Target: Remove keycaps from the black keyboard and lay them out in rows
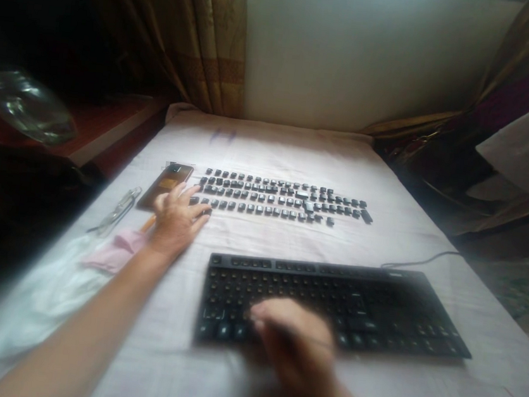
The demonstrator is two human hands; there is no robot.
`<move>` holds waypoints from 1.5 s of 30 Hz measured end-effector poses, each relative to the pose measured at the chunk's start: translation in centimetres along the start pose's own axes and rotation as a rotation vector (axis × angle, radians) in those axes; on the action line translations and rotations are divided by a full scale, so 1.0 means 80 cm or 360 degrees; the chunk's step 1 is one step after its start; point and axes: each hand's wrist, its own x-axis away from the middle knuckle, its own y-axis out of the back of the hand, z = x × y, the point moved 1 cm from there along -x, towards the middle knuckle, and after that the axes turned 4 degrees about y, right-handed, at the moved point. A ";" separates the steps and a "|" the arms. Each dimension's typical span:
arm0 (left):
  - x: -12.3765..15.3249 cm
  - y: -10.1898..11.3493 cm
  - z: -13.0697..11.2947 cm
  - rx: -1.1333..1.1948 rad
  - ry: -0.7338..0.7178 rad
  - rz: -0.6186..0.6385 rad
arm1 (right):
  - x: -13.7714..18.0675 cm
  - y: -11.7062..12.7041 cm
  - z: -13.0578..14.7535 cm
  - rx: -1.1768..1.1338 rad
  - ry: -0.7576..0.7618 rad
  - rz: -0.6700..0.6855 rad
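My left hand [175, 217] rests on the cloth with its fingers spread, at the left end of several rows of loose black keycaps [269, 211]. Its fingertips touch or nearly touch the end keycaps. Over the lower left part of a black keyboard [417, 308], my right hand [299, 336] is closed and blurred by motion. Something thin and dark seems to stick out of its grip, too smeared to name. Many switches on the keyboard's left and middle are bare, while some keys along the bottom still carry caps. The right hand hides part of the lower rows.
Left of the keycaps lie a dark phone [158, 187], eyeglasses [117, 210], a pink cloth [118, 250] and a pale crumpled cloth [51, 289]. The keyboard's cable [422, 262] runs off the right edge of the cloth-covered table [270, 145]. Curtains [210, 39] hang behind.
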 end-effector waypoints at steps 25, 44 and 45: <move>0.023 0.015 0.020 -0.0068 -0.0074 -0.0036 | -0.001 0.001 0.000 -0.0024 -0.0015 -0.0004; 0.022 0.014 0.021 0.0020 0.0037 -0.0004 | 0.006 0.026 -0.016 0.0042 -0.0563 -0.0395; 0.024 0.016 0.018 0.0038 0.0035 -0.0011 | 0.006 0.028 -0.017 -0.0001 -0.0617 -0.0419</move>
